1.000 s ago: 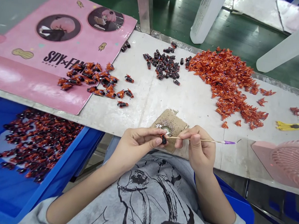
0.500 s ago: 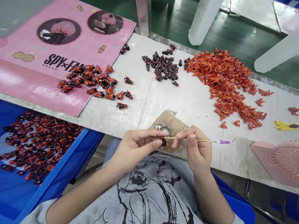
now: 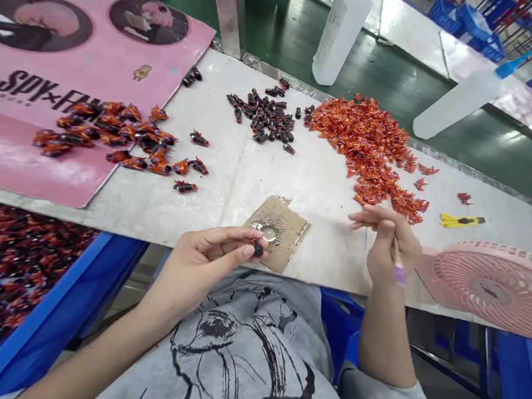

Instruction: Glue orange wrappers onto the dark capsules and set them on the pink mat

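My left hand (image 3: 197, 267) and right hand (image 3: 388, 247) now well apart.
Left pinches the dark capsule (image 3: 257, 249) above the cardboard pad (image 3: 277, 234); right has swung away, purple-tipped stick (image 3: 398, 272) tilted down, off the capsule.

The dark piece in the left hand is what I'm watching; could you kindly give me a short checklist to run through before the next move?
1. Left hand pinching the dark piece between thumb and fingers: ok.
2. Right hand holding the thin stick: ok.
3. Stick at the dark piece: not ok, it is apart from it.
4. Round disc on the cardboard pad uncovered: ok.
5. Right fingers off the orange pile: cannot tell.
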Demonstrator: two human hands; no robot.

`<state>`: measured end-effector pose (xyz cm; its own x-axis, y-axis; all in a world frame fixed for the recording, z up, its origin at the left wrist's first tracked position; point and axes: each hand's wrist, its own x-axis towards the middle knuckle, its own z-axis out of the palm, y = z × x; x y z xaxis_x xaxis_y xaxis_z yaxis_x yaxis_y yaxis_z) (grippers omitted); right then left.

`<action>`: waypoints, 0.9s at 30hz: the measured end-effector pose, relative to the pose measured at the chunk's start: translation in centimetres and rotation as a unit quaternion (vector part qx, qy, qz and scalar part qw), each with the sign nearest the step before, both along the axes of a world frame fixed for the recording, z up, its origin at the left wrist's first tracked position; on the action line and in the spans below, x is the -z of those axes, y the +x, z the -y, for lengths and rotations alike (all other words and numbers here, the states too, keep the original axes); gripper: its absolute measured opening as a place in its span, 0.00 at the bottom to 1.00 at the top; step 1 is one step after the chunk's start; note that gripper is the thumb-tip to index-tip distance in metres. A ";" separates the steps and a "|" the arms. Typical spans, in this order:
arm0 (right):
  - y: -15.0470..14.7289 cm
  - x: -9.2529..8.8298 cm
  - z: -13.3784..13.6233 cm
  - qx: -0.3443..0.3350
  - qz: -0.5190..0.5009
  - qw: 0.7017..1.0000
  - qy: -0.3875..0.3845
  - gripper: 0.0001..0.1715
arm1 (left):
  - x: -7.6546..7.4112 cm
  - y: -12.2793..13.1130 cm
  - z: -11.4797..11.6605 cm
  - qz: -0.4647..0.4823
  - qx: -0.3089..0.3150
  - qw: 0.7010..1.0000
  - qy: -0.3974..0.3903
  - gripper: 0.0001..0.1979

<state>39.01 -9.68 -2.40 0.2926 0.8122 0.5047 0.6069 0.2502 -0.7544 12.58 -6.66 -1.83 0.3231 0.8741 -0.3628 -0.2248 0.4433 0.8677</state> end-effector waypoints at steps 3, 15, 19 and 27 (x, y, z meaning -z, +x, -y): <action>3.7 -0.4 -0.2 0.053 0.303 0.948 -0.088 0.11 | 0.1 0.0 0.0 0.007 0.004 1.000 0.001 0.08; 6.2 -0.1 -0.1 0.068 0.291 0.929 -0.217 0.13 | -0.3 -0.2 -0.1 0.031 0.024 0.999 0.018 0.07; 3.4 -0.5 0.1 0.027 0.063 0.985 -0.159 0.12 | -0.5 0.1 0.2 0.079 0.061 0.995 0.014 0.06; -9.9 -1.3 0.0 -0.109 -0.253 0.959 -0.063 0.10 | -0.4 1.2 -0.1 0.171 0.093 0.980 0.051 0.06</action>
<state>29.14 -9.71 -1.06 0.2914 0.9268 0.2369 0.0991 0.2171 -0.9711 13.77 -6.60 -1.39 0.5676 0.8145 -0.1202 -0.4335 0.4197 0.7975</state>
